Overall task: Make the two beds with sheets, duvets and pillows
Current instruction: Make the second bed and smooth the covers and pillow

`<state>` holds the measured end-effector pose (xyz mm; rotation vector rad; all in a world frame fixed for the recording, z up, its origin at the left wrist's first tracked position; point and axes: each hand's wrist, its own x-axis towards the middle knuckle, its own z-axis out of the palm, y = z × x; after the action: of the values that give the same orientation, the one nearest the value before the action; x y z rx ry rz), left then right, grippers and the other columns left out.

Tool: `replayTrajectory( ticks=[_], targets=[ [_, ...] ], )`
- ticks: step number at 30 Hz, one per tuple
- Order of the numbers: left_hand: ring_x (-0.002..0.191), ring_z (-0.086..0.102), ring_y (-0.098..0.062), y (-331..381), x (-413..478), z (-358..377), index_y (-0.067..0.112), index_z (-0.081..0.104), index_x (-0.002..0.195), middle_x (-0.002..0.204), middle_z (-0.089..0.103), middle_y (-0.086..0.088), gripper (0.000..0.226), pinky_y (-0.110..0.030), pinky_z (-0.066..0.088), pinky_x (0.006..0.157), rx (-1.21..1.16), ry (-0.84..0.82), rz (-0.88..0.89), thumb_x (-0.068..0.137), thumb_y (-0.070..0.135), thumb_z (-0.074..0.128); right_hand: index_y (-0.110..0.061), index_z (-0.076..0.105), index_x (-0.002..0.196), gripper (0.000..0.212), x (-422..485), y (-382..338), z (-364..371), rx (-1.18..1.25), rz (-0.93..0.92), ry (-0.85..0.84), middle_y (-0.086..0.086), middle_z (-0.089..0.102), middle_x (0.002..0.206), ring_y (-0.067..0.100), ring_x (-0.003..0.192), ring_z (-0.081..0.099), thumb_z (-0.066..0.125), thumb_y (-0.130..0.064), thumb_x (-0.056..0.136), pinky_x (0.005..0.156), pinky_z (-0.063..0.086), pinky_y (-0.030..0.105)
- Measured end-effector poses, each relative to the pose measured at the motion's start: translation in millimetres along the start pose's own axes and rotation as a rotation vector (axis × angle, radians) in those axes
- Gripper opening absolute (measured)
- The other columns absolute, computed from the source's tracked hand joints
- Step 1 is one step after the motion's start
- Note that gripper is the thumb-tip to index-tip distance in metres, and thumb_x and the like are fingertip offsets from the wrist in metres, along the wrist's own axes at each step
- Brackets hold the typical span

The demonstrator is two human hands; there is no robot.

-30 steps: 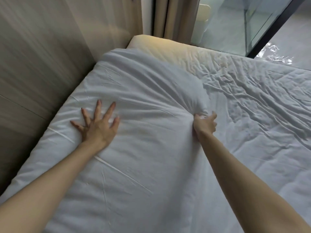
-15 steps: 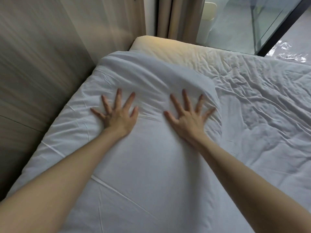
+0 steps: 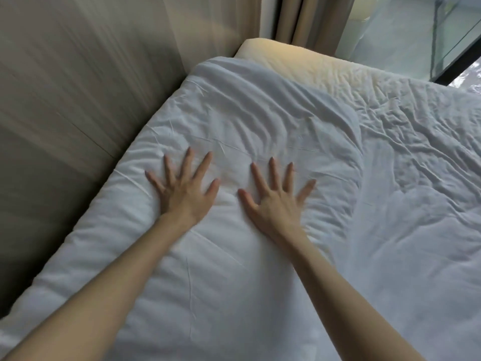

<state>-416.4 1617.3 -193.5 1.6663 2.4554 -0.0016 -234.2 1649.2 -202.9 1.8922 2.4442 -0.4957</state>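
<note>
A white duvet (image 3: 247,121) lies folded along the left side of the bed, against the wall. My left hand (image 3: 183,190) presses flat on it with fingers spread. Beside it, a hand's width to the right, my right hand (image 3: 276,201) also presses flat on the duvet with spread fingers. To the right of the duvet's folded edge, a wrinkled white sheet (image 3: 421,162) covers the mattress. At the far corner a cream strip of the bed (image 3: 283,56) shows.
A beige panelled wall (image 3: 78,100) runs along the bed's left side. Curtains (image 3: 307,19) hang behind the far corner. A glass partition with a dark frame (image 3: 458,61) stands at the upper right.
My right hand let go of the duvet's edge and came to lie flat beside the left. Both hands then slid a little back toward me, leaving wrinkles ahead of the fingers.
</note>
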Motion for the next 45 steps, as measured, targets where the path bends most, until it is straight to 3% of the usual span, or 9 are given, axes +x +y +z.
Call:
replayTrajectory(
  ticks=[9,13,18,23,27,30,33,39,45],
  targets=[
    [0.146,-0.018,-0.035,-69,-117,2,0.051,-0.001,0.150,0.162,-0.012,0.011,0.074,-0.076,-0.009,0.104,-0.041,-0.055,-0.173,0.084,0.080,0.020,-0.049,-0.003,0.151,0.081,-107,-25,18,0.045,-0.008,-0.119,-0.008,-0.014,0.162,0.028,0.146,-0.025,0.012,-0.086,0.080,0.101,-0.020,0.072],
    [0.145,-0.019,-0.037,-104,-208,13,0.052,-0.001,0.149,0.161,-0.016,0.012,0.076,-0.075,-0.010,0.105,-0.087,-0.097,-0.201,0.083,0.080,0.022,-0.052,-0.014,0.147,0.098,-190,-29,31,0.020,-0.040,-0.180,-0.011,-0.026,0.159,0.029,0.141,-0.036,0.022,-0.095,0.067,0.096,-0.019,0.077],
    [0.144,-0.023,-0.038,-129,-305,29,0.058,-0.002,0.146,0.159,-0.019,0.017,0.073,-0.075,-0.007,0.105,-0.042,-0.212,-0.189,0.083,0.081,0.024,-0.062,-0.017,0.140,0.096,-299,-33,71,0.004,-0.074,-0.251,-0.014,-0.039,0.152,0.032,0.131,-0.048,0.030,-0.095,0.064,0.092,-0.012,0.084],
    [0.146,-0.013,-0.037,-138,-364,24,0.051,0.017,0.149,0.162,-0.002,0.013,0.069,-0.073,0.005,0.107,-0.084,-0.336,-0.143,0.087,0.071,0.041,-0.058,0.002,0.147,0.079,-361,-34,78,-0.069,-0.119,-0.344,-0.011,-0.017,0.161,0.030,0.146,-0.022,0.038,-0.081,0.081,0.101,0.002,0.080],
    [0.145,0.016,-0.029,-143,-367,-7,0.038,0.030,0.149,0.160,0.021,0.001,0.054,-0.058,0.013,0.115,-0.059,-0.148,-0.064,0.098,0.052,0.037,-0.044,0.033,0.147,0.052,-369,-46,40,-0.015,-0.122,-0.220,-0.006,0.024,0.160,0.022,0.147,0.019,0.042,-0.055,0.096,0.113,0.008,0.066],
    [0.148,0.002,-0.038,-147,-358,-21,0.039,0.021,0.152,0.163,0.005,-0.003,0.053,-0.055,0.008,0.117,-0.077,-0.099,-0.088,0.101,0.049,0.033,-0.044,0.021,0.151,0.057,-372,-50,34,0.011,-0.145,-0.121,-0.002,0.007,0.164,0.028,0.150,0.005,0.041,-0.052,0.098,0.114,0.011,0.063],
    [0.147,-0.010,-0.041,-155,-345,-22,0.042,0.014,0.153,0.163,-0.008,-0.008,0.053,-0.055,0.001,0.118,-0.020,-0.176,-0.147,0.102,0.051,0.025,-0.051,0.008,0.150,0.063,-369,-51,44,-0.023,-0.128,-0.226,0.001,-0.009,0.163,0.038,0.148,-0.007,0.040,-0.058,0.097,0.115,0.011,0.064],
    [0.146,-0.012,-0.041,-198,-308,1,0.054,0.005,0.149,0.161,-0.012,-0.016,0.057,-0.052,-0.004,0.118,0.012,-0.210,-0.172,0.096,0.065,0.022,-0.055,0.011,0.148,0.060,-350,-49,80,-0.051,-0.071,-0.323,0.006,-0.013,0.163,0.051,0.144,-0.008,0.042,-0.058,0.096,0.113,0.013,0.066],
    [0.145,-0.014,-0.045,-203,-296,51,0.057,0.003,0.147,0.159,-0.016,-0.019,0.063,-0.052,-0.005,0.118,-0.084,-0.199,-0.159,0.093,0.068,0.032,-0.059,0.013,0.146,0.064,-320,-45,109,-0.058,-0.006,-0.386,0.000,-0.013,0.163,0.048,0.144,-0.009,0.049,-0.053,0.094,0.111,0.015,0.069]
  ],
)
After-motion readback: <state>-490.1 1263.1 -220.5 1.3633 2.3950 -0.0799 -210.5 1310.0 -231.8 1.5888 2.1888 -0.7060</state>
